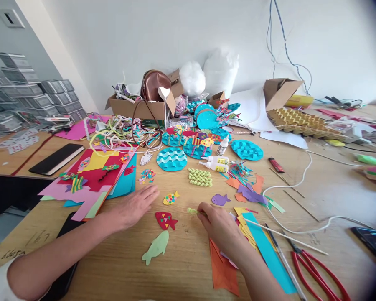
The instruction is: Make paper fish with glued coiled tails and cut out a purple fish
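My left hand [137, 205] rests on the table with its fingers stretched out, just left of a small yellow paper fish [170, 198] with coloured dots. Pinched in my right hand [217, 223] is a short curly green strip [192, 210], close to the tabletop. Below my left hand lie a red paper fish [166, 220] with small triangles and a plain light green paper fish [156, 247]. A purple paper fish [220, 200] is above my right hand. Several wavy green strips [200, 177] sit side by side farther up.
Glue bottles [217, 167] and blue wavy discs [171, 159] stand behind. Red-handled scissors [316, 269], a blue strip [266, 251] and orange paper [224, 271] lie on the right. Coloured sheets [94, 184] and a black notebook [57, 159] are left. A white cord [288, 229] curves across the right.
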`<action>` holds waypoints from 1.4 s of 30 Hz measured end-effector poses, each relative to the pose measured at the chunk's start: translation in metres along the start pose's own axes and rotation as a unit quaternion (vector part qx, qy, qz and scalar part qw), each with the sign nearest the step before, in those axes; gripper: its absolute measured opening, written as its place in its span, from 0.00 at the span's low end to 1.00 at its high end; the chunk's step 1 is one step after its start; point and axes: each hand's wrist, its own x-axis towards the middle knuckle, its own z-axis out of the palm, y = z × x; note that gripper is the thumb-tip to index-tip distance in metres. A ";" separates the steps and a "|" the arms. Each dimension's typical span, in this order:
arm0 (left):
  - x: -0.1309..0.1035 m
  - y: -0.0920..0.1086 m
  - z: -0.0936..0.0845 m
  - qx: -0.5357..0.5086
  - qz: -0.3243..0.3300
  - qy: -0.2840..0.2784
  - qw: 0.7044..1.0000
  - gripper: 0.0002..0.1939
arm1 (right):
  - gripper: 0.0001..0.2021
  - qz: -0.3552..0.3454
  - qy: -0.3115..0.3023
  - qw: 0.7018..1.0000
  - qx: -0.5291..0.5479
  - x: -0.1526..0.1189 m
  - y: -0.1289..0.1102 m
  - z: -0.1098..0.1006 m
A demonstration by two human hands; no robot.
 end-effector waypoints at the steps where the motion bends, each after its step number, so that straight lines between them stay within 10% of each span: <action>1: 0.001 -0.001 0.004 0.003 0.019 0.001 1.000 0.24 | 0.09 -0.001 0.000 1.000 -0.001 0.001 0.000 0.001; 13: -0.019 -0.010 0.011 0.046 -0.009 -0.087 0.995 0.32 | 0.09 -0.018 -0.003 1.000 0.013 0.003 0.007 0.008; 31: -0.043 -0.016 0.001 0.050 0.012 -0.066 0.996 0.26 | 0.08 -0.018 0.032 0.998 0.046 0.009 0.016 0.013; 37: -0.014 0.008 -0.015 0.021 0.044 0.030 0.998 0.14 | 0.07 -0.008 0.070 0.996 0.061 0.014 0.020 0.018; 42: 0.027 0.032 -0.014 -0.019 -0.009 -0.012 1.000 0.10 | 0.07 0.013 0.087 0.995 0.042 0.015 0.020 0.021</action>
